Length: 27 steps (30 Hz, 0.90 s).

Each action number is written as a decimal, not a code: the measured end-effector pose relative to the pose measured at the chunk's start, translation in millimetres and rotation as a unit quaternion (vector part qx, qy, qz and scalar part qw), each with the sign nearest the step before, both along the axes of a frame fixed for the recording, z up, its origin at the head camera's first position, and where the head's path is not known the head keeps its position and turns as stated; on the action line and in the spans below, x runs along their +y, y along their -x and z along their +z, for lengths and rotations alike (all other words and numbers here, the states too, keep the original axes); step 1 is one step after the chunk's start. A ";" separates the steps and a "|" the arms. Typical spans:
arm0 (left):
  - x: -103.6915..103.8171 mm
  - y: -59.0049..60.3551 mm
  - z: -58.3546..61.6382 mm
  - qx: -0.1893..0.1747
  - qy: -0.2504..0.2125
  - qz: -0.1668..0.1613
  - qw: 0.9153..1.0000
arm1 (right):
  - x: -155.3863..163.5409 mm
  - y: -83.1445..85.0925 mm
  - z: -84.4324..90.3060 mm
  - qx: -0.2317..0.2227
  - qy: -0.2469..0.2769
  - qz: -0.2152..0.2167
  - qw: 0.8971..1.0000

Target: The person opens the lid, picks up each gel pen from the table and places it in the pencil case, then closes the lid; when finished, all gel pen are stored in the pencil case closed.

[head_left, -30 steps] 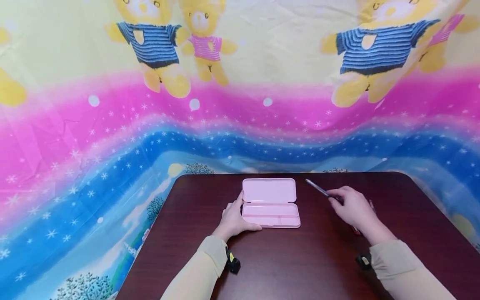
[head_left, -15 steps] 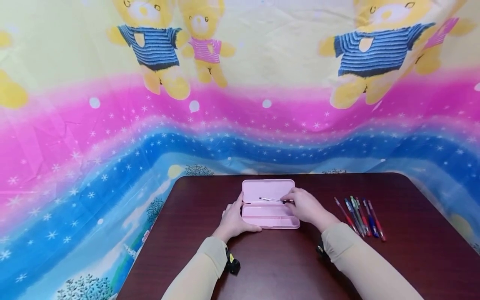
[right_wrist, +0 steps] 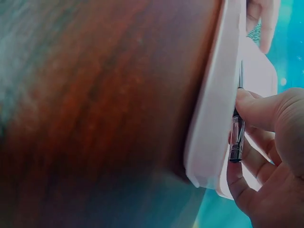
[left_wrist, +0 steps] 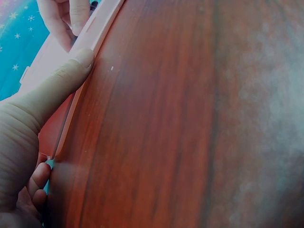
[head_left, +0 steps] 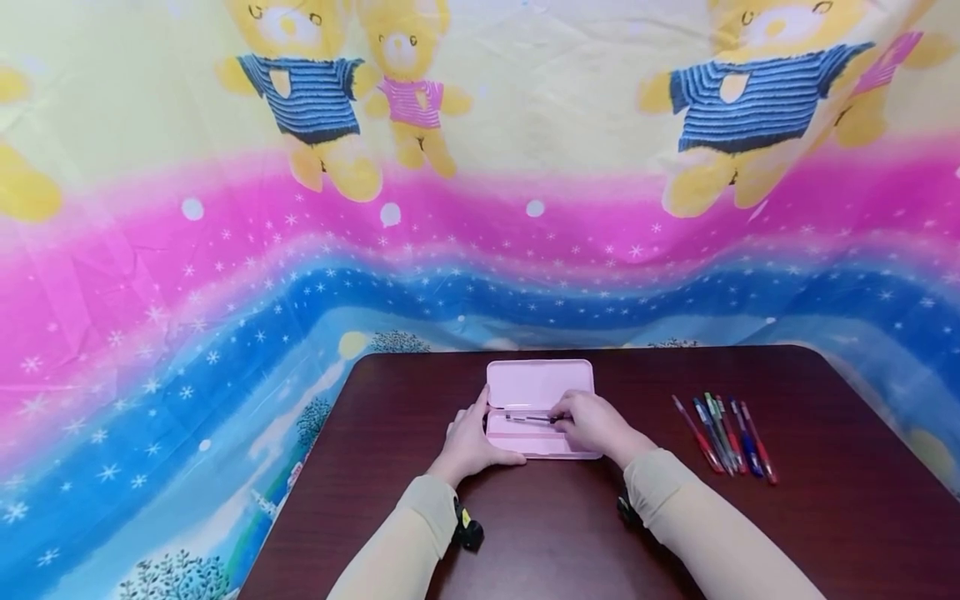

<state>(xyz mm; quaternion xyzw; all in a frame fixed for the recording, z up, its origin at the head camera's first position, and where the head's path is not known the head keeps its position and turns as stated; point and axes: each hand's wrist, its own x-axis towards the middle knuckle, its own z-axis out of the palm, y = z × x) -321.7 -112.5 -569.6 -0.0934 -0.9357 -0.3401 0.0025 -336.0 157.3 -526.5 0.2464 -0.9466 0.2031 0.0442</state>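
Note:
A pink pencil case [head_left: 540, 385] lies on the table with its lid folded back, its compartments facing up. My left hand [head_left: 468, 440] holds the case's left end; the thumb [left_wrist: 71, 78] lies along the front rim while the fingers reach round the side. Between the thumb and fingers of my right hand [head_left: 596, 425] is a pen [right_wrist: 237, 137] with a clear barrel and black parts. It lies lengthwise over the rear compartment, tip pointing left. My right hand covers the case's right end in the head view.
Several pens [head_left: 726, 437] with red, blue, green and grey parts lie side by side to the right of the case. The dark wooden table [head_left: 540, 533] ends just behind the lid, where a printed cloth [head_left: 480, 250] hangs.
My right hand has carried the pen left from beside the other pens to over the case, then lower towards the rear compartment. My left hand stays on the case.

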 end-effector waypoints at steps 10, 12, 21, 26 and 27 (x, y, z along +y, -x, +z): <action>0.6 0.6 -1.5 0.000 0.000 0.001 1.000 | 0.0 0.2 -4.6 -0.005 0.003 -0.009 1.000; 0.7 0.5 -0.8 -0.001 0.001 0.001 1.000 | -0.4 0.6 -5.9 -0.002 0.003 -0.014 1.000; 0.3 0.9 -1.0 0.004 0.003 0.001 1.000 | -4.4 0.1 -9.6 0.003 0.000 -0.035 0.999; -0.2 0.7 -0.9 0.006 0.003 0.001 1.000 | -6.5 -1.9 -6.9 -0.001 -0.004 -0.042 0.999; -0.6 0.2 -0.1 0.005 0.000 0.001 1.000 | -7.0 -1.9 -6.7 -0.003 -0.003 -0.043 0.999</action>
